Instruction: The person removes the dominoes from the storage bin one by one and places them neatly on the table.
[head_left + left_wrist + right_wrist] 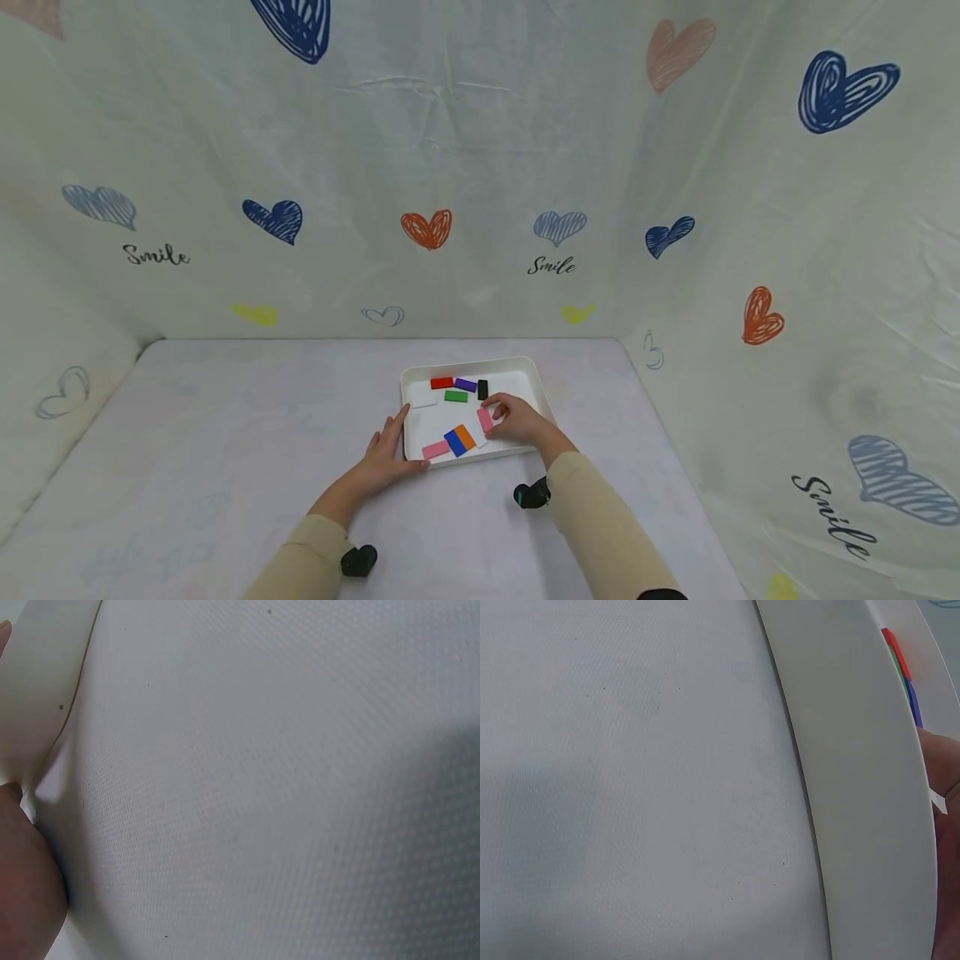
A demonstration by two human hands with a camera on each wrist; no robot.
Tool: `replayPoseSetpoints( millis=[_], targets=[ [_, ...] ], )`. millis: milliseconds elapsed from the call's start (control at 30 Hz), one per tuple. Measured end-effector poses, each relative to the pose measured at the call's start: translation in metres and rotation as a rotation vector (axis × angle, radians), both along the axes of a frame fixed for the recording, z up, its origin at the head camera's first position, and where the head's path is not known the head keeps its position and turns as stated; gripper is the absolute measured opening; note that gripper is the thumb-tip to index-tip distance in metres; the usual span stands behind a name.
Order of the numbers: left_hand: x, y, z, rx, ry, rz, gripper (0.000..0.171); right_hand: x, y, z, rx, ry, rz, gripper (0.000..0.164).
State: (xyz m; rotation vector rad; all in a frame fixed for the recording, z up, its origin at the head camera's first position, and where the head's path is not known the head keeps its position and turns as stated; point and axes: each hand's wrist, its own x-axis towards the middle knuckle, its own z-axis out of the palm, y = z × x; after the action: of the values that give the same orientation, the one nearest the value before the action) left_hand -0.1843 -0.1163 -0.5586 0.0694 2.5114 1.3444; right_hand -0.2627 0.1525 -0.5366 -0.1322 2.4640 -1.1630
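A white tray [534, 379] lies on the table with small flat coloured blocks in it. My left hand [378, 465] rests against the tray's left side and near corner, fingers spread and fairly straight. Inside the tray, my right hand [519, 422] pinches a pink block [484, 419] between thumb and fingers. Left of it lie an orange block [465, 437] and a blue block [454, 443] side by side, then another pink block [435, 451]. Farther back are red [442, 383], purple [466, 385], green [456, 397] and black [483, 389] blocks.
A white rectangular piece [423, 399] lies at the tray's left. The table [247, 433] has a pale cover. A curtain with hearts [426, 229] hangs behind and at both sides. In the right wrist view, the tray's outer wall [855, 780] hides most of the contents.
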Motion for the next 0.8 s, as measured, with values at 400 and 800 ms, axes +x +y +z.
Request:
replayPoseSetpoints(
  millis=[400, 800],
  targets=[
    [0.0020, 0.0007, -0.0001, -0.005, -0.023, 0.021, 0.110, 0.0027, -0.0047, -0.0009, 0.048, 0.015, -0.017, 0.046],
    [0.0028, 0.0014, 0.0018, -0.002, -0.033, 0.018, 0.110, 0.0023, -0.0005, 0.0008, 0.026, -0.010, -0.007, 0.043]
  ],
)
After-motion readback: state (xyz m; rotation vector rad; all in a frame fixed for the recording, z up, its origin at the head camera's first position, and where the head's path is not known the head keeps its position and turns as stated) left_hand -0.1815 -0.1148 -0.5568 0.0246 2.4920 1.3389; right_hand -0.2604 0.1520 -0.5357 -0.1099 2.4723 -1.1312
